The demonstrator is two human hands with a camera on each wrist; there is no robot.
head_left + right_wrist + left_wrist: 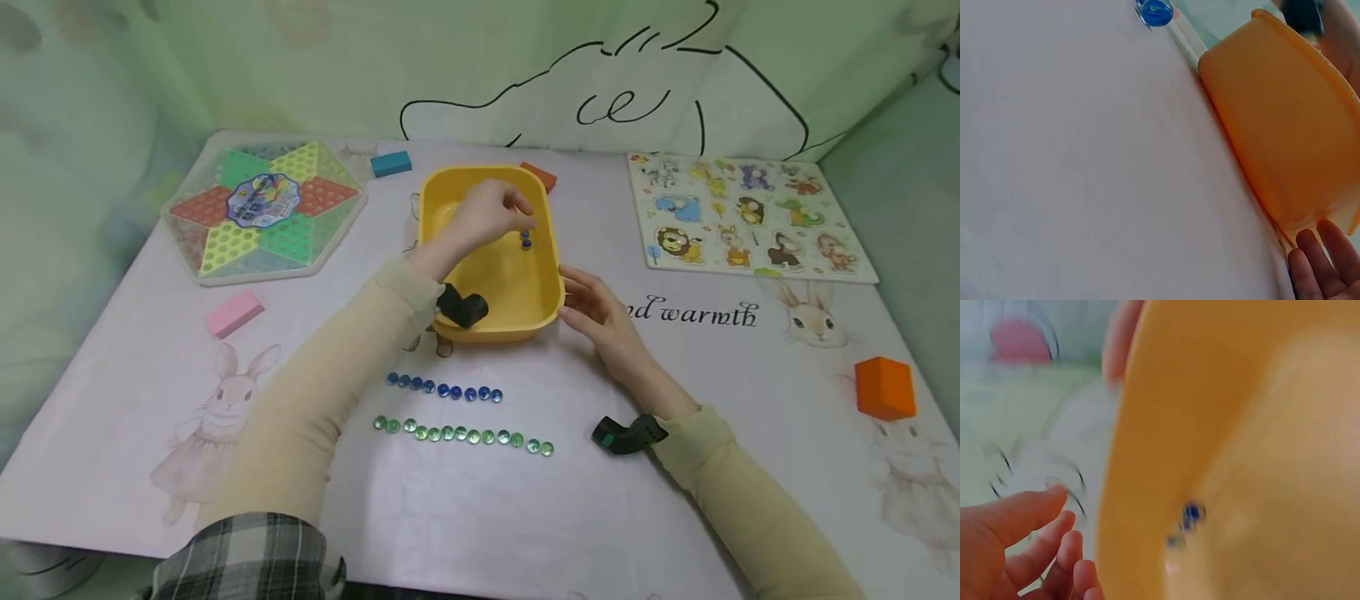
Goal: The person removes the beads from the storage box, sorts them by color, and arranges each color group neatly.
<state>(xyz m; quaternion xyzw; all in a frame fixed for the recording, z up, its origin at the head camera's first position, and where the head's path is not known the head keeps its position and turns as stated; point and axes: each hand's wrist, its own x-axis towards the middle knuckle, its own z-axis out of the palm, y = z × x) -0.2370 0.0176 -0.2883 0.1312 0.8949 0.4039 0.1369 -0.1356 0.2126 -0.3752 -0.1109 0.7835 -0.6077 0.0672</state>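
Note:
A yellow plastic basin (487, 325) stands mid-table with a few blue glass marbles (527, 244) at its right inner side. Over it hovers my left hand (491, 210), fingers loosely bent and nothing seen between thumb and fingertips (1067, 550). My right hand (606, 321) touches the basin's outer right wall near the front corner; its fingertips (1325, 247) lie against the wall. In front of the basin, a row of blue marbles (443, 390) lies on the cloth. Nearer the person runs a row of green marbles (461, 433).
At the left lie a Chinese checkers board (300, 250) and a pink block (235, 313). Behind the basin are a blue block (391, 164) and a red block (542, 177). An animal puzzle board (712, 212) lies back right, with an orange block (885, 389) far right.

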